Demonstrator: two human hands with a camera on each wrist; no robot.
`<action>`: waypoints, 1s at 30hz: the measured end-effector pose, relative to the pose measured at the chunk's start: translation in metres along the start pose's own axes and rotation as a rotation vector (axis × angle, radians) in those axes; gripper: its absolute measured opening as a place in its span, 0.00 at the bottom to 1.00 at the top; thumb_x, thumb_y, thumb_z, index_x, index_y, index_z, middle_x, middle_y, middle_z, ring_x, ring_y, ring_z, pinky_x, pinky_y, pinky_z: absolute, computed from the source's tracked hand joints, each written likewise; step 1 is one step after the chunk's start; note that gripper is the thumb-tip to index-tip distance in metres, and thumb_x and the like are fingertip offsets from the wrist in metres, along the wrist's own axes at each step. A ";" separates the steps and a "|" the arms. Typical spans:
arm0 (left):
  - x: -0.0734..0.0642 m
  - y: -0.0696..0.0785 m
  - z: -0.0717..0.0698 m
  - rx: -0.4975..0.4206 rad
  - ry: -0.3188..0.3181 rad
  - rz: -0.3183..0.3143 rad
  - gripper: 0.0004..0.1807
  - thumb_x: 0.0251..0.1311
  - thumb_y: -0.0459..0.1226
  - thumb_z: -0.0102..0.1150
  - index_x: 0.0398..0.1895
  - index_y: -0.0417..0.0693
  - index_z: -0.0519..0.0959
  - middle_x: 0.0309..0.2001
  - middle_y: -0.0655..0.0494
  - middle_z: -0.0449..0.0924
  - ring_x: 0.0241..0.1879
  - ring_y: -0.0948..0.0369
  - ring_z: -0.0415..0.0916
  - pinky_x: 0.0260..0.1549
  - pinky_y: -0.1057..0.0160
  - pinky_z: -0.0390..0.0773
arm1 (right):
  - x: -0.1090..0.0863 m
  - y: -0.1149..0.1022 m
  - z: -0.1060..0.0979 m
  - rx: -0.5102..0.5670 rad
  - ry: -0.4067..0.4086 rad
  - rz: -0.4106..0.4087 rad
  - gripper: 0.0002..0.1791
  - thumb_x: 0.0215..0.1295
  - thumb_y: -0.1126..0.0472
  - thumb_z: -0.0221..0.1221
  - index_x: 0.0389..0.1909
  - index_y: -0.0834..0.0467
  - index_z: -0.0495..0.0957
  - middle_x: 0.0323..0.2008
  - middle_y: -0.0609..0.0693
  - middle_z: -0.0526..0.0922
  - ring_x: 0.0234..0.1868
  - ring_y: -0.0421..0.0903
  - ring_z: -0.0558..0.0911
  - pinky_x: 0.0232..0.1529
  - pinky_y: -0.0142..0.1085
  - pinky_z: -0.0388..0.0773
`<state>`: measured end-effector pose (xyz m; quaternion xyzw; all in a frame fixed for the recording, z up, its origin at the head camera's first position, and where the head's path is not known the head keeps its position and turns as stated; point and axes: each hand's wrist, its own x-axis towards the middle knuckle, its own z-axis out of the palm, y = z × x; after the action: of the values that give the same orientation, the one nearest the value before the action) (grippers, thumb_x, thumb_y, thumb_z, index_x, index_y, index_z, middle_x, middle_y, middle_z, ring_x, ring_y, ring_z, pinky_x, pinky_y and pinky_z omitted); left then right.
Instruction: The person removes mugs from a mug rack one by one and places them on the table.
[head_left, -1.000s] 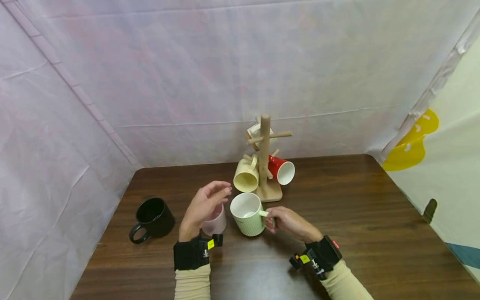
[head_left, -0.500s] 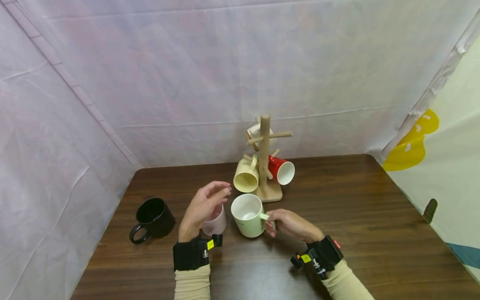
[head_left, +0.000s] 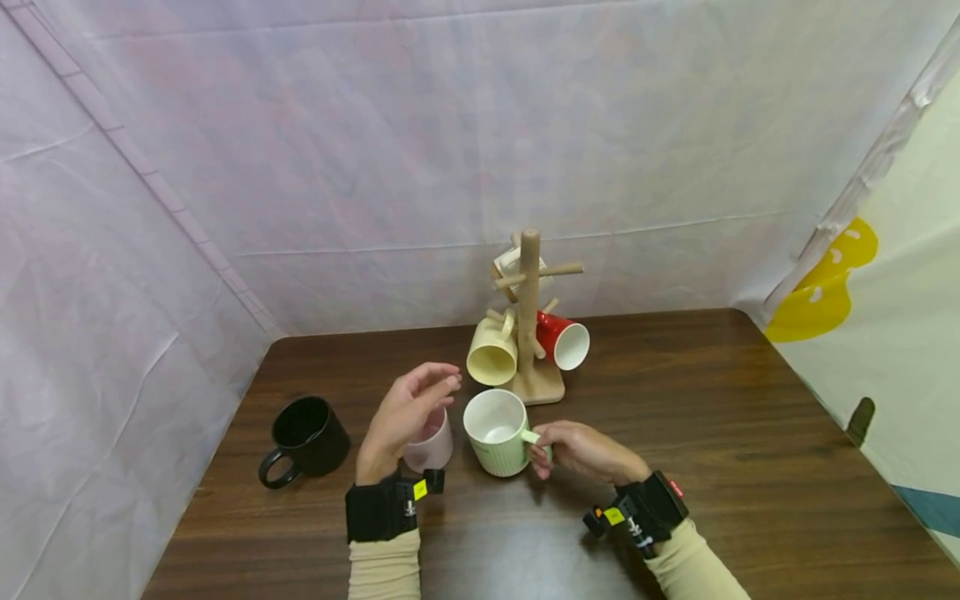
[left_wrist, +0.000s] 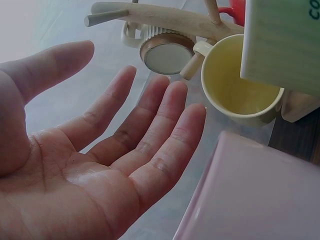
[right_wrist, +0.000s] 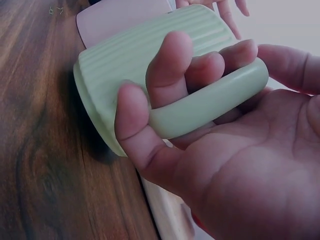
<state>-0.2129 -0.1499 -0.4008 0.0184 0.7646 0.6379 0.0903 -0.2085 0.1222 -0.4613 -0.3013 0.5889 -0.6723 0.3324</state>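
Note:
A light green ribbed mug (head_left: 501, 446) is upright in front of the wooden mug stand (head_left: 529, 333). My right hand (head_left: 581, 450) grips its handle (right_wrist: 215, 100), the fingers hooked through the loop in the right wrist view. Whether the mug's base touches the table cannot be told. My left hand (head_left: 405, 417) holds nothing, its fingers spread and gently bent in the left wrist view. It hovers by a pink mug (head_left: 431, 446), hiding part of it in the head view. On the stand's lower pegs hang a yellow mug (head_left: 492, 352) and a red mug (head_left: 566, 340).
Far to the left a black mug (head_left: 309, 435) stands on the dark wooden table (head_left: 712, 417), its handle toward the front left. A white mug (head_left: 510, 267) hangs on an upper peg behind the post. Pale cloth (head_left: 375, 167) walls off the back and left.
My right hand and the green mug have shifted slightly toward me and to the right, away from the stand. The left hand has stayed almost still.

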 end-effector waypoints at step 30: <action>0.002 -0.004 -0.003 -0.054 -0.019 0.082 0.21 0.59 0.49 0.59 0.51 0.49 0.77 0.53 0.48 0.78 0.52 0.55 0.75 0.57 0.47 0.71 | 0.001 0.009 -0.002 0.101 -0.027 0.083 0.08 0.66 0.67 0.41 0.30 0.65 0.67 0.28 0.52 0.73 0.35 0.49 0.78 0.39 0.38 0.79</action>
<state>-0.2148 -0.1529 -0.4040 0.0531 0.7448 0.6613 0.0718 -0.2105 0.1218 -0.4707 -0.2684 0.5616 -0.6828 0.3826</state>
